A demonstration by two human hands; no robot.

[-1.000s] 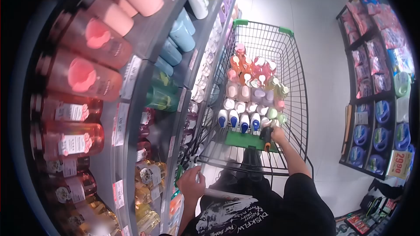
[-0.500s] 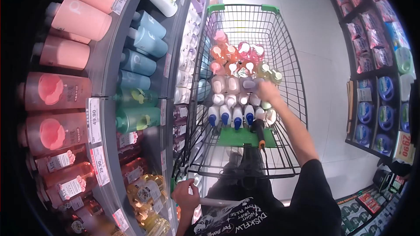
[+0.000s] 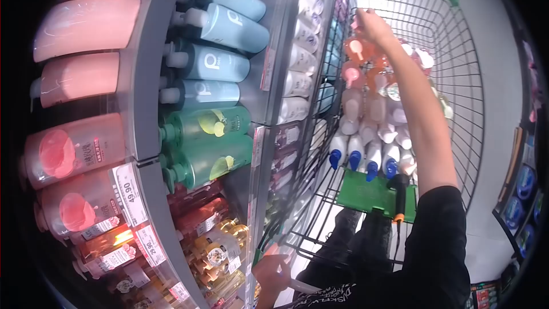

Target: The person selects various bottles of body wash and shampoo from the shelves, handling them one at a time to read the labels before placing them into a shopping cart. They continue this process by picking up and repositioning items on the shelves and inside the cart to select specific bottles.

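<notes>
A: So where's your right hand (image 3: 373, 26) at?

B: Way down in the far left corner of the cart (image 3: 470, 68), right at a pink bottle (image 3: 355, 23). My fingers are bent over its top, but most of it's hidden, so I can't tell how far open they are or if I've actually got hold of it.

A: Which way's it pointing?

B: Looks upright, long axis up and down, top end up. Can't make out where the nozzle faces. The white bottles (image 3: 373, 154) nearer me stand in a row, blue nozzles aimed my way.

A: And the left hand (image 3: 271, 273)?

B: By the left end of the handle (image 3: 306, 287), fingers partly curled. Can't tell if they're closed on it.
</notes>
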